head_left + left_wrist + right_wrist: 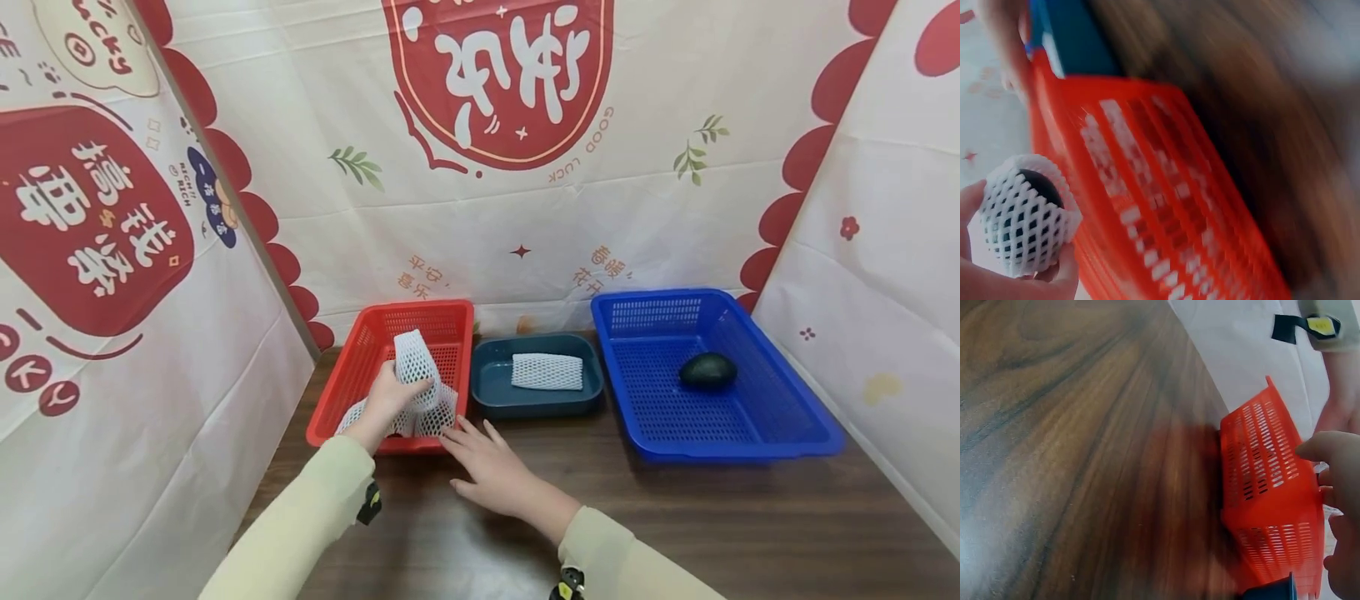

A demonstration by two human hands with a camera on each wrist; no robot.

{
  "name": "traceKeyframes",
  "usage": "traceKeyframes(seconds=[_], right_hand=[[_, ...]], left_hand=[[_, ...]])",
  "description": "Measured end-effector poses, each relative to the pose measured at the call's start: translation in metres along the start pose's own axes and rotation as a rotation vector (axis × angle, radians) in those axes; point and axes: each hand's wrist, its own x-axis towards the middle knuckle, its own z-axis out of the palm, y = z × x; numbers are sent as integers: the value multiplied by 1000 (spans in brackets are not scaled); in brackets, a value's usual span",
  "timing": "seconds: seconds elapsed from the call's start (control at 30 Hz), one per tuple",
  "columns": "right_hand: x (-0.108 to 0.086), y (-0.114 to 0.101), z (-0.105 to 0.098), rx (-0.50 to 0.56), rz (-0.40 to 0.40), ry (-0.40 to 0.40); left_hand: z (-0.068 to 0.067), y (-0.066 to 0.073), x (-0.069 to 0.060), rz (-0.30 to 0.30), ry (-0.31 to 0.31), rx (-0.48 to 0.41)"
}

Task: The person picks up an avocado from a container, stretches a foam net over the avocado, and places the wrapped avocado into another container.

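My left hand grips a white foam net above the red basket. Inside that foam net, the left wrist view shows a dark, rounded avocado at the opening. More net-wrapped pieces lie in the basket's near part, partly hidden by the hand. My right hand has its fingers spread at the basket's near right corner, holding nothing. From the right wrist view, this hand is at the basket's rim; firm contact is hard to tell.
Right of the red basket stands a dark teal dish, in which a flat white foam net lies. A blue basket farther right holds a bare dark avocado. Printed cloth walls enclose the wooden table behind and at the sides.
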Motion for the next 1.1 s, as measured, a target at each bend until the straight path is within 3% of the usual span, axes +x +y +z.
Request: traceKeyframes(seconds=[0.13, 0.3, 0.47, 0.67, 0.9, 1.1], right_hand=[[0, -2, 3, -41, 18, 9], [-2, -5, 0, -51, 35, 3], [-1, -9, -3, -73, 52, -39], [-1, -11, -3, -92, 45, -31], [-2, -10, -3, -91, 39, -38], [-1, -11, -2, -77, 44, -47]], left_hand=[[-5, 3, 19, 20, -9, 149], [-6, 10, 38, 16, -82, 335], [-2, 7, 55, 19, -134, 478], [1, 6, 61, -29, -141, 550], [11, -5, 72, -68, -172, 446], [19, -8, 74, -33, -229, 574]])
